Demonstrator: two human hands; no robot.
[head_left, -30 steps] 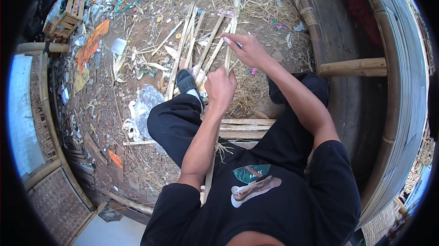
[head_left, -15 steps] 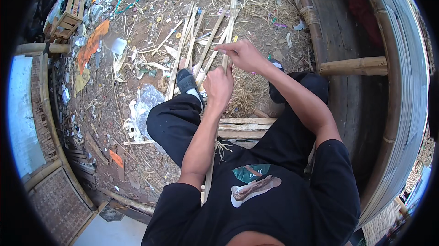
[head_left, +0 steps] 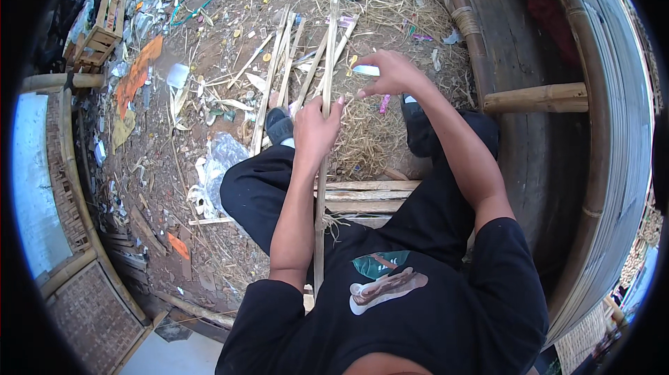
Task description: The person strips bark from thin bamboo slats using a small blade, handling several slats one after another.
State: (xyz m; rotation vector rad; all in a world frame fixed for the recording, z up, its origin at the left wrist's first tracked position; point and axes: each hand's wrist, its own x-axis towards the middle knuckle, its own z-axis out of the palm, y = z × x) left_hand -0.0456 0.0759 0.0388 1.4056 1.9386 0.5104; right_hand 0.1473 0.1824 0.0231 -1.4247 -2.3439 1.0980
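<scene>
A long, pale bamboo strip (head_left: 332, 40) runs away from my body, its lower end along my lap. My left hand (head_left: 316, 131) is closed around it near the middle, thumb on the right side. To the right of the strip, apart from it, my right hand (head_left: 394, 74) is closed on a knife. The knife's short, bright blade (head_left: 366, 70) points left; its handle is hidden in the hand. Frayed fibres (head_left: 333, 225) hang by the strip over my lap.
Several more strips (head_left: 279, 68) lie on the littered ground ahead, near my left sandal (head_left: 279, 126). Wooden slats (head_left: 373, 196) lie between my legs. A bamboo crosspiece (head_left: 536, 98) and frame stand to the right. A wooden crate (head_left: 104, 16) sits far left, and a clear plastic bag (head_left: 224, 155) is nearer.
My right hand has drawn back to the right, off the strip, and the knife blade now shows. My left hand has shifted slightly left and nearer, and the strip has swung left with it.
</scene>
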